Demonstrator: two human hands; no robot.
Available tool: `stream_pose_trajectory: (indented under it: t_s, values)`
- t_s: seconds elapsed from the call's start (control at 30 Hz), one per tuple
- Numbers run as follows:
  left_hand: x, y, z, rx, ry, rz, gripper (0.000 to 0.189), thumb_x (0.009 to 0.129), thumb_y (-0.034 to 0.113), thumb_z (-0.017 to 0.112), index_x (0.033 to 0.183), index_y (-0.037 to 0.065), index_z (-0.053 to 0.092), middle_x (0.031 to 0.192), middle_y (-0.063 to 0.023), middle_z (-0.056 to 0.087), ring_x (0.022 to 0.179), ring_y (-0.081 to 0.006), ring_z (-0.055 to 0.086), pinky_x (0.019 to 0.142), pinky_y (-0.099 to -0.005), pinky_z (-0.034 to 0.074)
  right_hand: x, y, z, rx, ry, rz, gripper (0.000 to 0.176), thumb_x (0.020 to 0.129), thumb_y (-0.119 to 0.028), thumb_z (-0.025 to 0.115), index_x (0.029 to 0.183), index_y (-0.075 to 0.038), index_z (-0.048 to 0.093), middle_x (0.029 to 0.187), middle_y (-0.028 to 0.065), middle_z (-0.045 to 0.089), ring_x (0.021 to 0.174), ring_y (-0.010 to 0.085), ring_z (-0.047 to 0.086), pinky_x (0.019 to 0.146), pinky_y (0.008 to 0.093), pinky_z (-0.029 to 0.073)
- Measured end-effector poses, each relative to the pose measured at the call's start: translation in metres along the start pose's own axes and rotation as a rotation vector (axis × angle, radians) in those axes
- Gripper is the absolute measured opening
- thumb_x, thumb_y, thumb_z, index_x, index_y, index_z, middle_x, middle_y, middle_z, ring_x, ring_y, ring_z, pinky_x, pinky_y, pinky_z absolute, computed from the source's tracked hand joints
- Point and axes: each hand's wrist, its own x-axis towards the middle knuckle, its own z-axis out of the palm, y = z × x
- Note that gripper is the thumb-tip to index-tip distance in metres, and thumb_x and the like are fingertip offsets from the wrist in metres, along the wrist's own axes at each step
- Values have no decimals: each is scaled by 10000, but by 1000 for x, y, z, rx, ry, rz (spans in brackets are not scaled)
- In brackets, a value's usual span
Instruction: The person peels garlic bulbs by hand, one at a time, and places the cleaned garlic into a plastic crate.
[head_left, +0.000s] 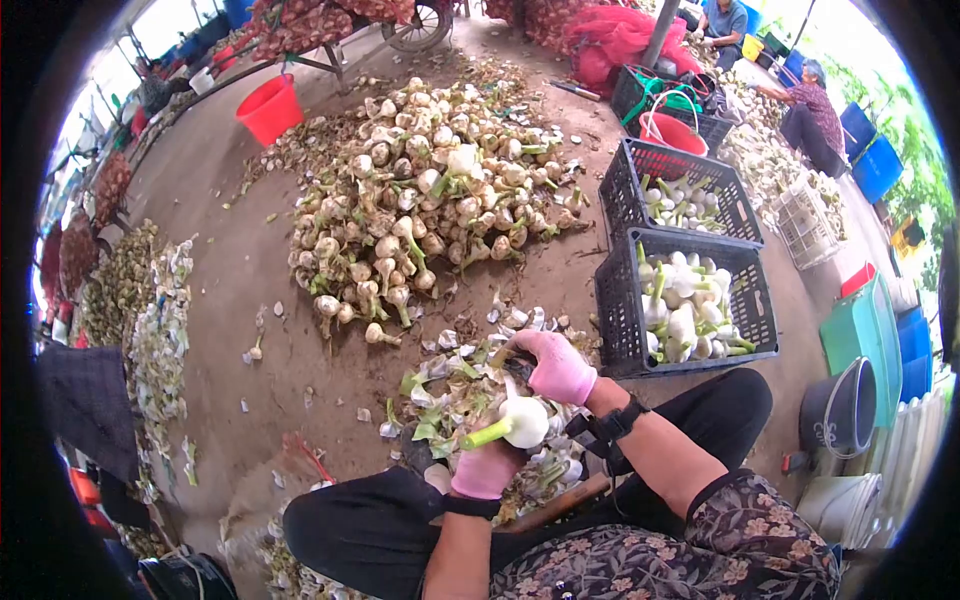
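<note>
My left hand [486, 471], in a pink glove, is closed on a peeled white garlic bulb [527, 424] with a short green stem that points left. Just above the bulb is my right hand [560, 368], also pink-gloved, its fingers curled together. What those fingers hold, if anything, I cannot make out. Garlic peelings [450, 385] lie heaped beneath and around both hands, between my legs.
A large pile of unpeeled garlic [430, 195] covers the ground ahead. To the right, a black crate [700, 362] and another black crate [745, 205] hold trimmed bulbs. A red bucket [270, 112] stands behind the pile. Two people sit at the far right.
</note>
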Motion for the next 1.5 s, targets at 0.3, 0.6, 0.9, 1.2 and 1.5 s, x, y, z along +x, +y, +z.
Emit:
stream_pose_trajectory:
  t_s: [0.3, 0.6, 0.9, 1.2, 1.5]
  values:
    - [5, -19, -7, 1922, 99, 554, 698, 701, 318, 793, 1244, 22, 468, 1146, -86, 584, 1036, -210, 584, 926, -340, 475, -31, 83, 10, -384, -113, 298, 311, 706, -88, 599, 1010, -126, 654, 893, 169, 647, 883, 347, 621, 784, 413, 496]
    - [18, -17, -8, 2236, 189, 895, 525, 676, 97, 817, 1110, 8, 536, 1023, -59, 631, 912, -144, 608, 807, -268, 493, -44, 1, -39, 503, -55, 182, 522, 708, -191, 776, 1180, -73, 588, 1104, 111, 592, 1034, 185, 582, 888, 321, 465]
    - [18, -37, -3, 2785, 500, 1061, 462, 610, 130, 845, 978, -18, 609, 878, -75, 666, 798, -125, 618, 714, -271, 494, -41, -17, -28, 28, -353, -74, 397, 645, 56, 572, 1007, -80, 664, 887, 110, 618, 864, 293, 611, 775, 349, 480]
    - [19, -42, -6, 2920, 640, 878, 452, 624, 138, 818, 1004, -11, 625, 917, -68, 668, 813, -104, 605, 743, -270, 488, -48, -8, -23, -77, -343, -97, 250, 680, 27, 613, 916, -53, 630, 854, 120, 613, 849, 303, 607, 739, 360, 486]
    - [22, -29, -7, 2818, 499, 989, 491, 579, 66, 820, 1006, -23, 594, 901, -71, 652, 794, -107, 596, 711, -264, 492, -50, -2, -41, 105, -77, -16, 328, 689, 68, 542, 975, -58, 644, 915, 157, 623, 880, 320, 598, 779, 363, 479]
